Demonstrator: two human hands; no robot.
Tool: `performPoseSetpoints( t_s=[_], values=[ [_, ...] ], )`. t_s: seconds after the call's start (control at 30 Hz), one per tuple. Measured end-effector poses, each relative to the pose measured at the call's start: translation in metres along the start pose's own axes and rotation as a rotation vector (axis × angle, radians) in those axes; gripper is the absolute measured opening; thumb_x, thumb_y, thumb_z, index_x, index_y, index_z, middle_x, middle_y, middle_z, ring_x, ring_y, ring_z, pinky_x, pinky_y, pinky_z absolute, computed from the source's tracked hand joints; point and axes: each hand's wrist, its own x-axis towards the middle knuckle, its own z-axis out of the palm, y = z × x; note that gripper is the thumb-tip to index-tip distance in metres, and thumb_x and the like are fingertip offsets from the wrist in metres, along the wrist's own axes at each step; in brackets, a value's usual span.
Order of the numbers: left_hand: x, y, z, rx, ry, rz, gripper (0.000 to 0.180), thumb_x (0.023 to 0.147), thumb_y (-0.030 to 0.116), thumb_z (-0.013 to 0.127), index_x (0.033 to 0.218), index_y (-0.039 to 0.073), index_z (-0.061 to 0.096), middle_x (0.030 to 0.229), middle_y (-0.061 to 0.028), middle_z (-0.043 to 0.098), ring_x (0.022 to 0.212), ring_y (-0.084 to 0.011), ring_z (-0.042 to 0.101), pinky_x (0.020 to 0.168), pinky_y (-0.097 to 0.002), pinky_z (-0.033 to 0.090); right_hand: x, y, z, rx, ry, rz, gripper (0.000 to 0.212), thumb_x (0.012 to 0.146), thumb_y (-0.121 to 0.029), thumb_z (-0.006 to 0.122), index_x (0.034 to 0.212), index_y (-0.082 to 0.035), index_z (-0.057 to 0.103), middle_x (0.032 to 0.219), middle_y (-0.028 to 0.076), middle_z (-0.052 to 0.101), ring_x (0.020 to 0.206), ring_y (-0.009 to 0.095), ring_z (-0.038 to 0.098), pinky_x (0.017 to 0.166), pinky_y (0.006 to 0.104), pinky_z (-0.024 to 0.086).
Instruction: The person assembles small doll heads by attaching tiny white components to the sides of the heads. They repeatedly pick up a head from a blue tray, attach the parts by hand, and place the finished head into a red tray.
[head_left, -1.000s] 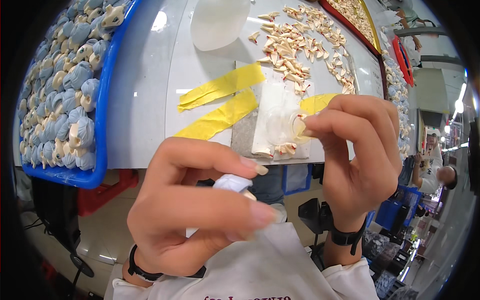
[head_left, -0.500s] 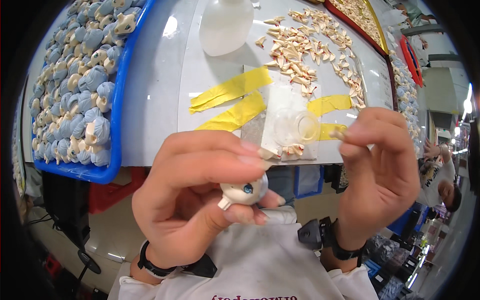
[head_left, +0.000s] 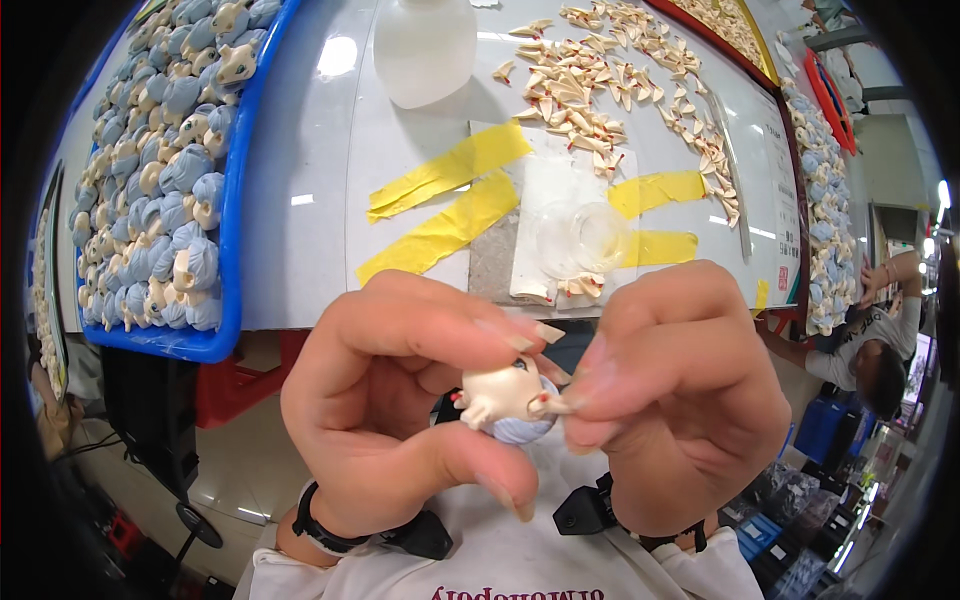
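My left hand (head_left: 390, 400) is closed round a small doll head (head_left: 492, 388) with a cream face and pale blue hair. The head is tilted, and part of a blue eye shows beneath my fingers. My right hand (head_left: 690, 370) pinches a small cream piece (head_left: 549, 404) against the side of the head; my fingertips hide its outer end. Just beyond both hands, a clear round dish (head_left: 590, 240) stands on a white pad (head_left: 533, 195). A few cream pointed pieces (head_left: 582, 287) with red tips lie at the pad's near edge.
A blue basket (head_left: 232, 250) full of doll heads stands at left. Behind the pad are a translucent bottle (head_left: 425, 55) and a pile of pointed pieces (head_left: 570, 100). Yellow tape (head_left: 450, 170) strips cross the table. Another person (head_left: 870, 350) is at far right.
My right hand has moved left and brought its small piece against the doll head. My left hand has turned the head, so its side now faces my right fingers.
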Motion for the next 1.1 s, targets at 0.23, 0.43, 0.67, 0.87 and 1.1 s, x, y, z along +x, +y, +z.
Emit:
performPoseSetpoints(
  t_s=[0.23,0.43,0.67,0.87,1.1],
  values=[
    [-0.005,-0.001,-0.005,0.085,-0.014,0.027,0.046,0.068,0.029,0.078,0.092,0.002,0.050,0.087,-0.0080,0.053,0.073,-0.0123,0.054,0.067,-0.0246,0.047,0.004,-0.004,-0.014,-0.225,-0.102,-0.106,0.028,0.062,0.003,0.074,0.082,-0.009,0.058,0.078,0.005,0.054,0.063,0.014,0.051,0.055,0.0243,0.039],
    [-0.003,0.001,-0.004,0.243,-0.072,0.078,0.054,0.064,0.036,0.078,0.093,0.002,0.050,0.087,-0.0092,0.053,0.071,-0.0146,0.054,0.063,-0.0245,0.045,0.002,-0.003,-0.022,-0.152,-0.121,-0.053,0.027,0.065,-0.005,0.076,0.085,-0.010,0.058,0.085,0.008,0.053,0.067,0.015,0.052,0.060,0.0253,0.042],
    [0.013,0.009,0.004,0.781,-0.268,0.583,0.049,0.063,0.028,0.078,0.096,0.002,0.054,0.084,-0.0111,0.057,0.071,-0.0203,0.054,0.061,-0.0297,0.045,-0.004,-0.010,-0.031,0.343,-0.111,0.287,0.061,0.066,-0.022,0.078,0.114,0.001,0.047,0.099,0.012,0.054,0.083,0.016,0.057,0.073,0.0258,0.047],
    [0.003,0.024,0.024,1.164,-0.162,0.449,0.065,0.068,0.042,0.071,0.111,0.000,0.047,0.102,-0.0139,0.048,0.079,-0.0198,0.045,0.070,-0.0298,0.040,-0.009,0.004,-0.099,0.120,0.125,0.338,0.026,0.076,-0.007,0.063,0.100,0.001,0.056,0.090,0.009,0.058,0.077,0.013,0.058,0.068,0.0224,0.048],
    [0.015,0.055,-0.002,1.372,-0.282,0.363,0.041,0.079,0.026,0.063,0.108,0.001,0.048,0.116,-0.0151,0.045,0.110,-0.0276,0.043,0.091,-0.0360,0.035,-0.017,0.065,-0.265,-1.081,0.191,0.365,0.021,0.078,-0.001,0.053,0.098,-0.003,0.057,0.096,0.008,0.057,0.084,0.022,0.056,0.072,0.0272,0.045]
  ],
)
